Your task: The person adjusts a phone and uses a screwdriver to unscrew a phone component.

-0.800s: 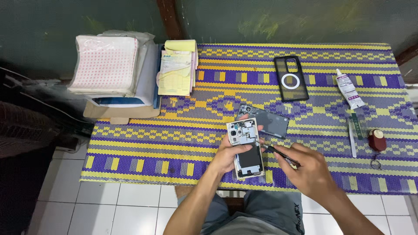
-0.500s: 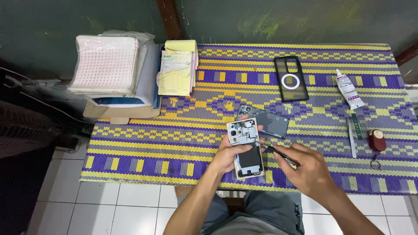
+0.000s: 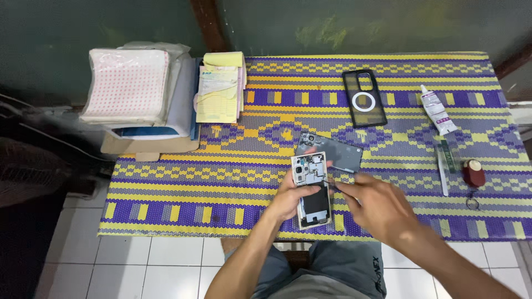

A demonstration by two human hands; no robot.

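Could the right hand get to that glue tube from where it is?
Probably yes: the right hand holds only a thin tool, and bare mat lies between it and the glue tube.

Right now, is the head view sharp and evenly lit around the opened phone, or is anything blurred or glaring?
Head view: the opened phone and left hand are evenly lit and fairly sharp; the thin tool in the right hand is slightly soft; the upper wall and left edge fall into dark shadow; no strong glare on the woven mat.

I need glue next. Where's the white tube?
In the head view the white tube lies at the table's far right on the woven mat, right of the black phone case and beyond the small red container.
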